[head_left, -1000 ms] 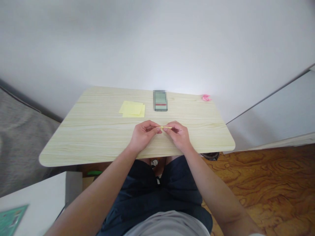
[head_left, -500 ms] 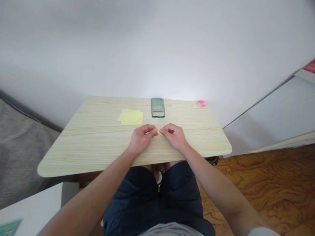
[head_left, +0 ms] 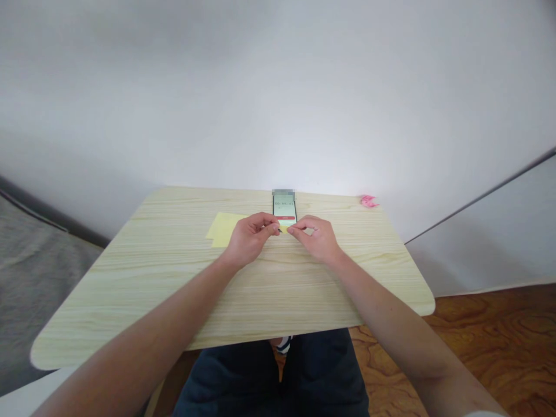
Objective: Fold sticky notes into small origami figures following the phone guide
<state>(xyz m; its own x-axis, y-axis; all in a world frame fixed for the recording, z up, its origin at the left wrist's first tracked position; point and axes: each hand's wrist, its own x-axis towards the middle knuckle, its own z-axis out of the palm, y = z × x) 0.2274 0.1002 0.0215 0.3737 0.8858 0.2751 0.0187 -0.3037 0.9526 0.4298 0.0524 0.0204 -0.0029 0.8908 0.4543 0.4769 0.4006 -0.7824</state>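
Note:
A small piece of yellow paper (head_left: 284, 229) is stretched between my two hands, above the middle of the table. My left hand (head_left: 252, 236) pinches its left end between thumb and forefinger. On the right end, the thumb and forefinger of my right hand (head_left: 317, 236) are pressed together. Most of the piece is hidden by the fingertips, so its shape is hard to make out. Yellow paper sheets (head_left: 221, 230) lie overlapped on the table, partly covered by my left hand. Just beyond my fingers lies a phone (head_left: 284, 208) with its screen lit.
The light wood-grain table (head_left: 174, 284) stands against a white wall (head_left: 278, 98). At its far right corner rests a crumpled pink paper piece (head_left: 369, 201). Grey fabric (head_left: 30, 278) is on the left, a white panel (head_left: 486, 243) on the right.
The view has tilted up, so the table sits lower in the picture. Both hands are nearer the phone and sheets, still pinching the yellow paper, with a bit more of it showing.

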